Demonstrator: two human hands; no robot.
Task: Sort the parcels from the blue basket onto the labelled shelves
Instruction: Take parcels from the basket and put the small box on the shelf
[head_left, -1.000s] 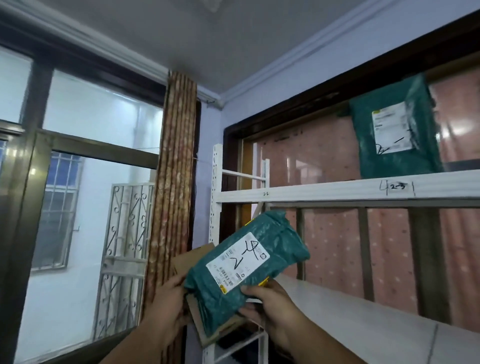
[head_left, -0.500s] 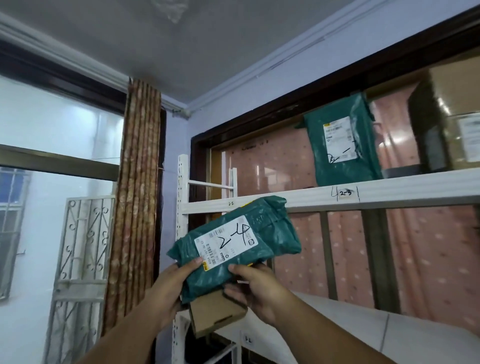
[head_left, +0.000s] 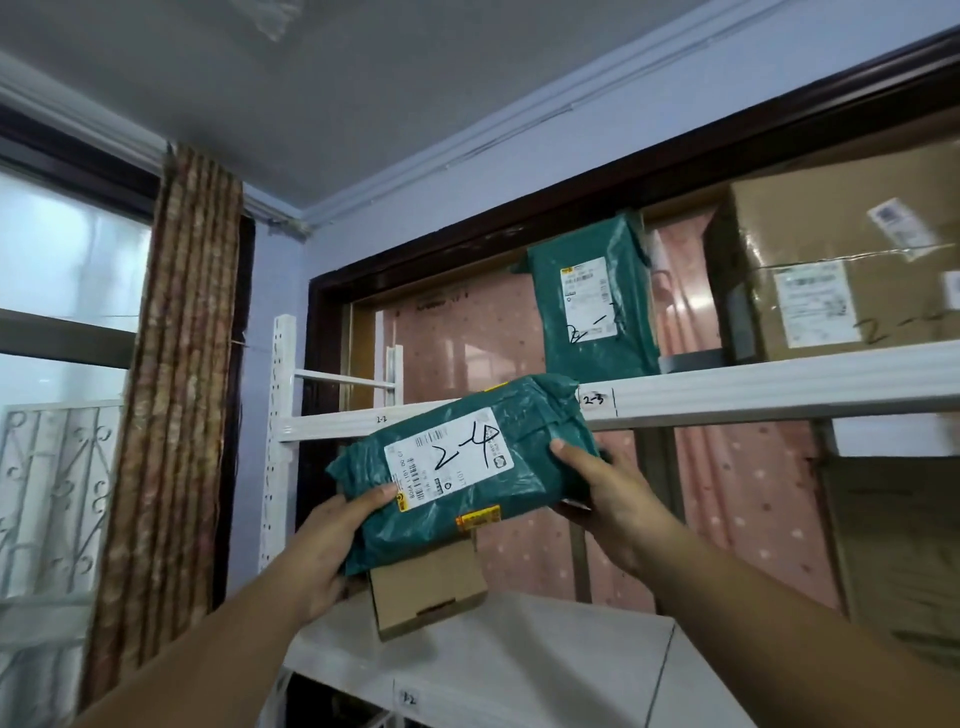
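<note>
Between both hands, crinkled green parcel (head_left: 467, 467), white label marked "2-4"

Tilted green parcel (head_left: 462, 467) marked, seemingly, "2-4"

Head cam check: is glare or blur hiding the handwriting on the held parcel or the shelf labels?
Head view: the label on the held green parcel reads 2-4, sharp and glare-free; the shelf label 2-3 is legible; the window at left is blown out white; the cardboard box at right is slightly soft near the distorted frame edge.
</note>
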